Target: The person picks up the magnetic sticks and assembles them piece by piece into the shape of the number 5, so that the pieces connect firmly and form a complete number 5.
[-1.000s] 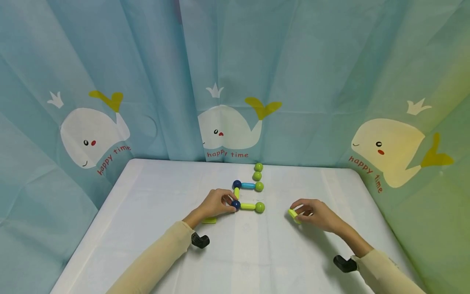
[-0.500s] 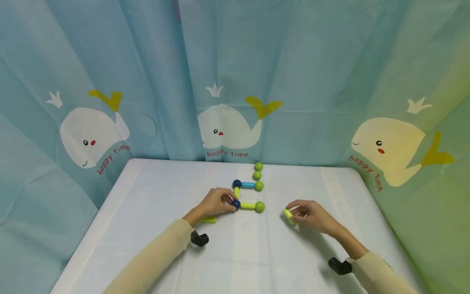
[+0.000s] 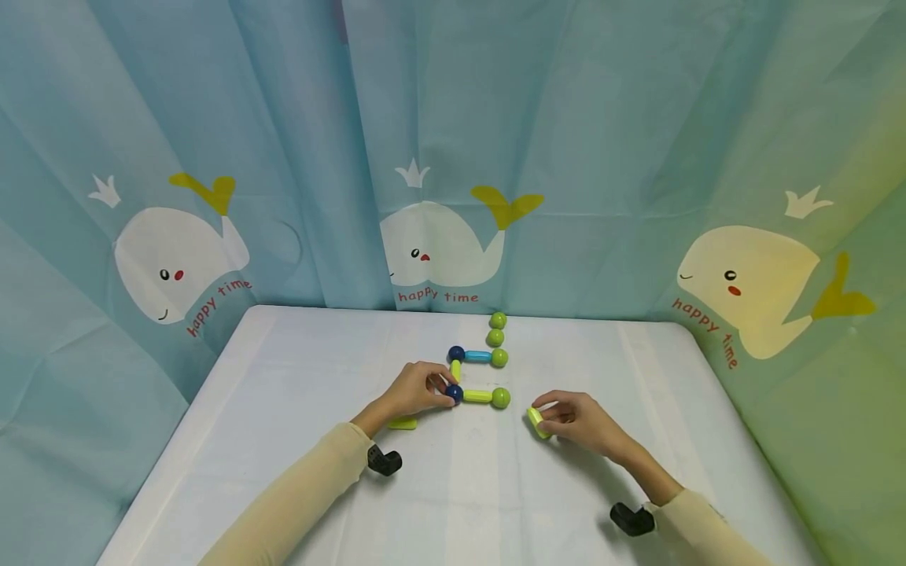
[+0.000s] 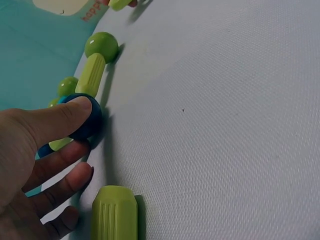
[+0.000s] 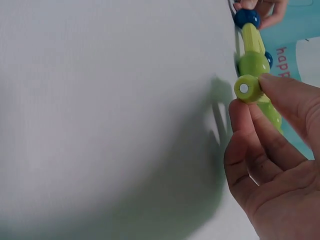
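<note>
Between thumb and fingers, my left hand (image 3: 416, 390) pinches a dark blue ball (image 4: 89, 119) at the near left corner of a joined shape. From that ball a yellow-green rod (image 3: 477, 396) runs right to a green ball (image 3: 501, 398). Another yellow-green rod (image 3: 455, 370) leads back to a second blue ball (image 3: 456, 354), where a light blue rod (image 3: 477, 357) joins a green ball (image 3: 499, 358). My right hand (image 3: 582, 423) pinches a loose yellow-green rod (image 3: 538, 422) to the right of the shape; its round end with a pale disc faces the right wrist view.
Two loose green balls (image 3: 496, 337) sit behind the shape, near the table's back edge. A yellow-green rod (image 4: 114, 214) lies beside my left hand. Black wrist cameras (image 3: 384, 461) hang at both sleeves over the white table (image 3: 453, 503). A whale-print curtain (image 3: 602, 157) surrounds it.
My right hand has moved left with the yellow-green rod, closer to the joined shape. My left hand stays on the dark blue ball, and the shape has not moved.
</note>
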Tool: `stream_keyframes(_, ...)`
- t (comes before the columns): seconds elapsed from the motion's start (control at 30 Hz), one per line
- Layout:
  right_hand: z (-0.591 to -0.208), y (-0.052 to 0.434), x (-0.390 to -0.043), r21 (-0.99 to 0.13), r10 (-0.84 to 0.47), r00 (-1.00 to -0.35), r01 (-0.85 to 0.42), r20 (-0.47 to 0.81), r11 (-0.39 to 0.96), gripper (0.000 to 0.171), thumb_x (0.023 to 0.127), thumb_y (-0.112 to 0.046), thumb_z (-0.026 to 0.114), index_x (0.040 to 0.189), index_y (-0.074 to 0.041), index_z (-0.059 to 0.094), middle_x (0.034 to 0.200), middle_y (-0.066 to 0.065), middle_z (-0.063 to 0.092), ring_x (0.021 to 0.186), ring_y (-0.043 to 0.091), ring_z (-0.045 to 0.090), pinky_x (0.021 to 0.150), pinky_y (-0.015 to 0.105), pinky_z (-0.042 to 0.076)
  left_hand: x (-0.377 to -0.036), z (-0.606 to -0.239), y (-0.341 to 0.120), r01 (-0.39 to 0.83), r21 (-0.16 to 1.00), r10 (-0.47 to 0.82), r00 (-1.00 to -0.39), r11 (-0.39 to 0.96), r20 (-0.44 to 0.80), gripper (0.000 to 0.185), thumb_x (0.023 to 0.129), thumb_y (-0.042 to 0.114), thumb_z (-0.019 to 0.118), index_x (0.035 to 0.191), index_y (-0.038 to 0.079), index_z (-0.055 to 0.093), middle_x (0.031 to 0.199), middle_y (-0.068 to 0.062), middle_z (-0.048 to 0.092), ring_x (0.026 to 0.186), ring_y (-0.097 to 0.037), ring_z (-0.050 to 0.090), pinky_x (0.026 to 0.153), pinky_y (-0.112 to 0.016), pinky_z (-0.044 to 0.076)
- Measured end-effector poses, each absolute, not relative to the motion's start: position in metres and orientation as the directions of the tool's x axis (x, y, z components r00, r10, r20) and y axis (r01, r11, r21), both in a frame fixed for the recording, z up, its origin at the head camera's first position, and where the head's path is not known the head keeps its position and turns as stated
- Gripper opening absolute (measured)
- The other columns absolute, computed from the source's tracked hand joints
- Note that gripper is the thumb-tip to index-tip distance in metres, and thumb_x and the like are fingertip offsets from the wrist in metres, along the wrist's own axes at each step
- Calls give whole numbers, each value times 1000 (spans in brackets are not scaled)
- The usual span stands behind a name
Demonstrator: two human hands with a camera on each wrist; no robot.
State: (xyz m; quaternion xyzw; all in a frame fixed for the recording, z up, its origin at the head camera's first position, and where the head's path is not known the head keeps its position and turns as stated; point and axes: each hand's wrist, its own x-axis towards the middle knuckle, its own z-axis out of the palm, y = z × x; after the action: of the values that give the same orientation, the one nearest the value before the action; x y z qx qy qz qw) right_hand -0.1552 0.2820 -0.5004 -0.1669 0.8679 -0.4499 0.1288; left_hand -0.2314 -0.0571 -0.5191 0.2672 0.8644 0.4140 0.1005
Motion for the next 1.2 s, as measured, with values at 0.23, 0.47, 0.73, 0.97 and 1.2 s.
stream_keyframes(0.23,-502,256,-149,-872,-358,-929,-93,-99,481,32,87,-16,74,117,-8,65,98,13,72,84,23,70,65,37,56,-231,-520,-57,382,772,545,-837,508,55,27,79,20,83,104,18,72,88,4,70,72,-9,60,67,-25,50)
stream_keyframes(0.47,-507,236,-151,-873,-325,-940,-73,-101,483,31,87,-16,75,115,-9,66,96,10,73,81,18,70,64,34,56,-231,-520,-58,380,776,544,-837,503,57,27,79,20,83,103,18,72,87,3,70,72,-10,60,66,-25,50)
stream_keyframes(0.73,-511,226,-153,-864,-294,-953,-90,-69,495,29,87,-17,75,113,-7,67,91,9,73,75,18,69,62,33,55,-232,-521,-58,386,774,546,-836,503,62,27,79,21,83,103,19,71,87,4,70,71,-9,60,65,-25,50)
stream_keyframes(0.97,-511,220,-151,-862,-260,-964,-80,-62,500,29,85,-15,76,112,-6,67,88,8,73,71,19,69,61,33,55,-231,-521,-58,388,767,544,-837,511,61,27,79,20,83,103,19,71,87,4,69,72,-9,61,65,-25,50)
stream_keyframes(1.2,-510,214,-149,-842,-213,-975,-67,-58,536,27,83,-12,78,108,-7,67,95,8,70,72,17,66,59,30,54,-230,-520,-57,389,769,546,-836,507,63,27,79,19,83,104,17,71,87,3,70,71,-11,61,65,-25,50)
